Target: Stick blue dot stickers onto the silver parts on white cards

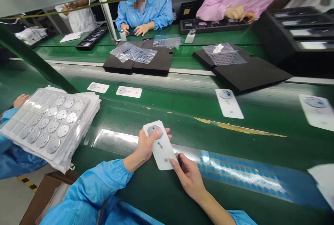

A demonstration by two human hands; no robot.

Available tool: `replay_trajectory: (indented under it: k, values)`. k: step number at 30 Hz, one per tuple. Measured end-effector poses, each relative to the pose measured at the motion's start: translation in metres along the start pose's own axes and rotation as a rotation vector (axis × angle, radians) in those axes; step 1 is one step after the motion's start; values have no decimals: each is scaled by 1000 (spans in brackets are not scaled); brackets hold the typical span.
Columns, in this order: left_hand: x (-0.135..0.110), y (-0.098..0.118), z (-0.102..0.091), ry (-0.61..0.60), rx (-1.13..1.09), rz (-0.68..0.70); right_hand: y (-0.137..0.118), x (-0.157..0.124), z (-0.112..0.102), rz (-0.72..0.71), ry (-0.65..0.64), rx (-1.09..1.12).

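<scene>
My left hand (145,147) grips a white rectangular panel (161,149) with a round grey disc near its top, thumb pressed on the disc. My right hand (188,174) pinches the panel's lower right corner with its fingers curled. Both hands are over the near edge of the green conveyor belt (182,106). A strip of small blue round stickers (235,171) lies on the bench just right of my right hand.
Several white panels (229,102) lie along the belt. A stack of clear trays with grey discs (49,122) rests at left, with another person's hand behind it. Black foam pads (146,59) and black trays sit across the belt, where people in blue and pink work.
</scene>
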State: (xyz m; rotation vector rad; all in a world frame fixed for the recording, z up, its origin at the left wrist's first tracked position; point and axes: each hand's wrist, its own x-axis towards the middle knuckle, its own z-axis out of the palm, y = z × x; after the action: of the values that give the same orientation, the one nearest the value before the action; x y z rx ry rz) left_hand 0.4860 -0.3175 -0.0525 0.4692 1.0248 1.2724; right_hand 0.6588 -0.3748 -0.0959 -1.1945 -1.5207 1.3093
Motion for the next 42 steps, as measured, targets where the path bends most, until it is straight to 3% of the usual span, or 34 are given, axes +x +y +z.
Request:
replay_trajectory:
  k: [3, 5, 7, 8, 10, 12, 14, 17, 20, 23, 27, 32, 37, 39, 42]
  values:
    - [4, 7, -5, -3, 47, 34, -8, 5, 0, -8, 25, -38]
    - [16, 21, -14, -159, 174, 46, -14, 11, -4, 17, 49, -29]
    - [39, 44, -26, -300, 462, 140, -19, 21, -14, 40, 95, -8]
    - [54, 58, -33, -253, 670, 237, -21, 29, -21, 48, 126, 1]
    - [89, 89, -47, 84, 1276, 342, -24, 51, -37, 59, 189, 15]
    - [124, 118, -57, 314, 1434, 316, -24, 80, -53, 62, 241, 28]
    - [154, 139, -61, 449, 1509, 255, -24, 113, -68, 65, 285, 45]
    - [184, 157, -62, 544, 1570, 128, -24, 158, -85, 57, 310, 31]
    - [203, 163, -63, 613, 1582, 30, -25, 182, -98, 70, 275, -66]
    - [216, 168, -69, 669, 1548, -32, -26, 176, -107, 69, 285, -195]
    - [220, 173, -80, 668, 1469, 14, -25, 136, -117, 20, 290, -295]
    - [213, 169, -86, 469, 1316, 289, -15, 81, -129, -85, 351, -443]
    - [190, 151, -64, 92, 820, 630, -13, 41, -137, -156, 426, -570]
    - [160, 135, -45, -110, 738, 579, -14, 29, -138, -112, 404, -487]
    - [99, 99, -15, -518, 798, 180, -13, 14, -135, 43, 257, -172]
